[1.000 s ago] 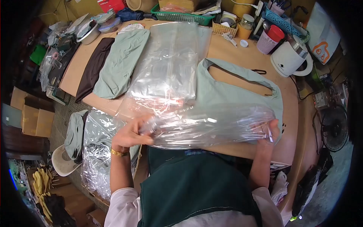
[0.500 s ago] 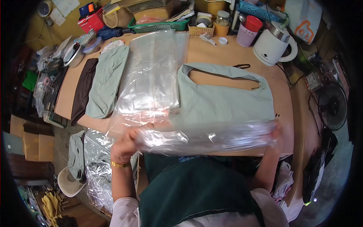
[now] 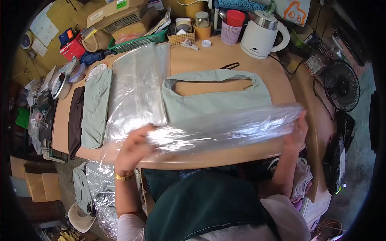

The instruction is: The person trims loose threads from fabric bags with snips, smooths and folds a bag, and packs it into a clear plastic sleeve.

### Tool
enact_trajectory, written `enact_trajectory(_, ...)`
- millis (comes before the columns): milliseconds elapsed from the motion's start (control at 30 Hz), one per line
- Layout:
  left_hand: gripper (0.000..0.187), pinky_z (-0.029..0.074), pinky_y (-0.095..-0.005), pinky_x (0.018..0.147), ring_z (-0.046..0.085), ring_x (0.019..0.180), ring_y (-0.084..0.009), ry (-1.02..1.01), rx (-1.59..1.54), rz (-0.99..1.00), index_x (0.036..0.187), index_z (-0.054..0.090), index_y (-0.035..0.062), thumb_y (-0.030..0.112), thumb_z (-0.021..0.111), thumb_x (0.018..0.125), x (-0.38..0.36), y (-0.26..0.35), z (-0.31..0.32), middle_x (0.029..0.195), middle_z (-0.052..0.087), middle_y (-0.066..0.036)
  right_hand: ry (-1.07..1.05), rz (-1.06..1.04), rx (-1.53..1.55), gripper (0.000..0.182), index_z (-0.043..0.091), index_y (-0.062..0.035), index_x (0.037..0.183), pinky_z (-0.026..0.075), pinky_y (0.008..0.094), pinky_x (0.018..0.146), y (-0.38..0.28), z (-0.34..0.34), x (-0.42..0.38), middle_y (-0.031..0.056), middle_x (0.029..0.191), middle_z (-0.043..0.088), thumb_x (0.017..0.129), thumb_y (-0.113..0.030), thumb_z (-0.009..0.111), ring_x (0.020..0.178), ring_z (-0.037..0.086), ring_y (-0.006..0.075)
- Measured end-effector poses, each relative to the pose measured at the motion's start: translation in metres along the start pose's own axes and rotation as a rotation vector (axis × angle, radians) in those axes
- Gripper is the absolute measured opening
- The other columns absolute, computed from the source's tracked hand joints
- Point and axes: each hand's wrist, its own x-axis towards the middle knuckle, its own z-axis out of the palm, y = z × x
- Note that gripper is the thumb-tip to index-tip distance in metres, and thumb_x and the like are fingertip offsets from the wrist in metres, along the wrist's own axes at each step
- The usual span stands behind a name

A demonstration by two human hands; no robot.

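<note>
A clear plastic bag (image 3: 225, 128), gathered into a long shiny strip, is stretched between my two hands over the table's near side. My left hand (image 3: 134, 148) grips its left end, the fingers slightly smeared by motion. At the other end, which sits higher, my right hand (image 3: 296, 129) is closed on the plastic. Just beyond the strip lies a pale green cloth bag (image 3: 217, 100) with a wide strap loop, its lower part behind the plastic. To its left, a stack of flat clear plastic bags (image 3: 136, 88) rests on the table.
Folded pale green cloth (image 3: 96, 108) and dark brown cloth (image 3: 75, 120) lie at the left. Along the back stand a green basket (image 3: 138, 42), a pink cup (image 3: 231, 33) and a white electric kettle (image 3: 259, 38). A black fan (image 3: 341, 85) is at the right.
The plastic strip has tilted, its right end rising with my right hand. My view has shifted, so the table's things appear further left.
</note>
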Motion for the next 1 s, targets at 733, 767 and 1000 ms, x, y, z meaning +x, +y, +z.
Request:
enact_trajectory(733,0.037,0.018,-0.0652,0.109,0.058,0.093,-0.0450,0.477,1.085,-0.133,0.112,0.042,-0.0117,0.015,0.057,0.091,0.044,-0.086,0.076,0.091,0.057,-0.028,-0.574,-0.131,-1.979,0.078,0.043,-0.0272,0.144,0.005,0.0699,0.110,0.066,0.055,-0.039,0.0113,0.158,0.020,0.076,-0.058,0.068,0.146,0.011,0.0387)
enact_trajectory(767,0.043,0.013,-0.0685,0.108,0.056,0.099,-0.0462,0.455,1.193,-0.059,0.116,0.041,-0.0118,0.020,0.056,0.092,0.050,-0.082,0.089,0.099,0.057,-0.028,-0.496,-0.143,-1.989,0.080,0.041,-0.0271,0.145,0.006,0.0698,0.110,0.078,0.059,-0.043,0.0119,0.159,0.018,0.076,-0.057,0.068,0.146,0.010,0.0392)
enact_trajectory(1000,0.079,0.005,-0.0704,0.107,0.027,0.137,-0.0508,0.285,1.157,-0.052,0.128,0.037,-0.0136,0.050,0.060,0.088,0.061,-0.121,0.098,0.129,0.049,-0.031,-0.902,0.003,-1.650,0.094,0.040,-0.0256,0.145,0.011,0.0709,0.108,0.022,0.062,-0.077,0.0137,0.159,0.015,0.063,-0.043,0.082,0.145,0.014,0.0395)
